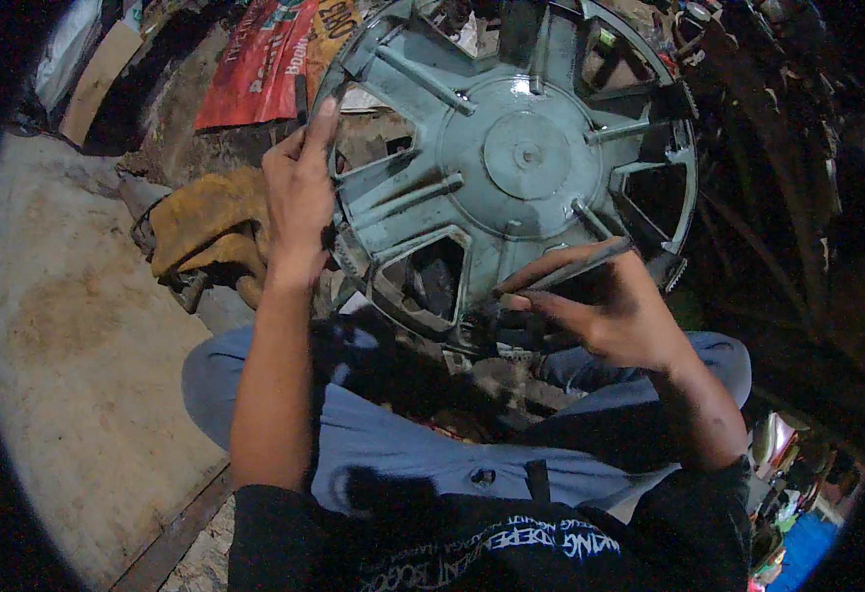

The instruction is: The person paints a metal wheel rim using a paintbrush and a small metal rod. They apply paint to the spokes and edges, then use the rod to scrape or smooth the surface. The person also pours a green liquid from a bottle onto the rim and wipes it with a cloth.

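A large grey-green wheel cover (pixel 526 153), its ribbed inner side showing, is tilted up in front of me. Around its left rim my left hand (pixel 301 183) is closed, the index finger stretched up along the edge. Near the lower rim, my right hand (pixel 605 301) pinches a thin, dark, stick-like tool (pixel 576 268) between thumb and fingers. The tool slants across the hand with its lower end close to a spoke's foot; whether that end touches the cover I cannot tell.
To the left lie a yellowish-brown cloth (pixel 206 222) and a pale worn board (pixel 68 326). A red printed sheet (pixel 255 74) is behind the cover. Dark clutter (pixel 768 148) fills the right side, and my bent legs (pixel 220 375) are below. Colourful scraps (pixel 797 493) lie at lower right.
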The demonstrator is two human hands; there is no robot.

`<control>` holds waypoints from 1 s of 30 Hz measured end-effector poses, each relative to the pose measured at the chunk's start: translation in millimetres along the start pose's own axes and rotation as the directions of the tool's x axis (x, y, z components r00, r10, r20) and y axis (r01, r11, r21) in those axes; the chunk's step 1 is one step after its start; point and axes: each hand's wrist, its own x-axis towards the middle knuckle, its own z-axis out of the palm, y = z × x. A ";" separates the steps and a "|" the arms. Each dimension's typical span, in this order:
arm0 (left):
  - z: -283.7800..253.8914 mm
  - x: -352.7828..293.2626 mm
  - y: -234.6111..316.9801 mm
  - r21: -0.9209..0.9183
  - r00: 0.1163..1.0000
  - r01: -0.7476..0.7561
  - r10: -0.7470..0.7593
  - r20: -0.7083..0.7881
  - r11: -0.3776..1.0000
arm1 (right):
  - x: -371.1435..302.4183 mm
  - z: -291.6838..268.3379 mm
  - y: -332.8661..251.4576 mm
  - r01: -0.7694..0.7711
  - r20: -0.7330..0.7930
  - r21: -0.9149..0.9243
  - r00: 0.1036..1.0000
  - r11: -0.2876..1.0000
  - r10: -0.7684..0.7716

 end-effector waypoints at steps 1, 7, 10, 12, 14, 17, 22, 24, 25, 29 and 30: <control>-1.1 0.2 0.5 0.049 1.000 -0.009 0.010 -0.011 0.999 | -0.7 1.7 -1.2 -0.047 0.018 0.020 0.999 0.999 0.046; -1.8 -4.5 4.3 0.067 1.000 -0.021 0.021 -0.007 0.998 | -5.1 4.2 -4.9 -0.277 -0.099 0.037 0.955 0.960 0.279; -0.7 -6.0 5.8 0.043 0.999 -0.043 0.043 -0.006 0.998 | -3.1 12.9 0.3 -0.124 -0.069 0.076 0.989 0.989 0.129; -0.9 -6.2 6.2 0.041 0.998 -0.063 0.063 -0.002 0.997 | -2.8 13.4 1.4 -0.065 -0.082 0.060 0.994 0.996 0.070; -1.3 -5.8 5.9 0.065 0.994 -0.107 0.106 0.019 0.992 | -3.1 12.7 1.2 -0.095 -0.071 0.017 0.993 0.995 0.096; -4.1 -7.1 3.7 0.232 1.000 0.017 -0.011 -0.029 0.972 | -3.9 13.4 0.3 -0.111 -0.085 -0.028 0.991 0.993 0.108; -2.8 -3.3 -1.4 0.151 0.992 -0.114 0.121 -0.035 0.982 | -4.6 18.3 4.4 -0.009 -0.092 -0.043 0.996 0.999 0.005; -3.3 -3.6 -3.1 0.132 0.995 -0.095 0.097 -0.012 0.987 | -8.7 15.0 6.7 -0.046 -0.086 -0.108 0.996 0.993 0.036; -3.0 -4.0 -3.8 0.100 0.998 -0.067 0.068 -0.003 0.993 | -10.5 13.6 8.0 -0.125 -0.111 -0.128 0.988 0.984 0.111; -1.8 -2.7 -6.6 0.025 0.999 -0.026 0.026 -0.022 0.999 | -17.5 14.1 15.4 0.121 -0.337 -0.021 0.934 0.992 -0.121; -3.0 -1.8 -6.9 -0.115 0.999 0.006 -0.002 0.034 0.993 | -18.9 15.9 17.6 0.155 -0.398 0.012 0.907 0.988 -0.138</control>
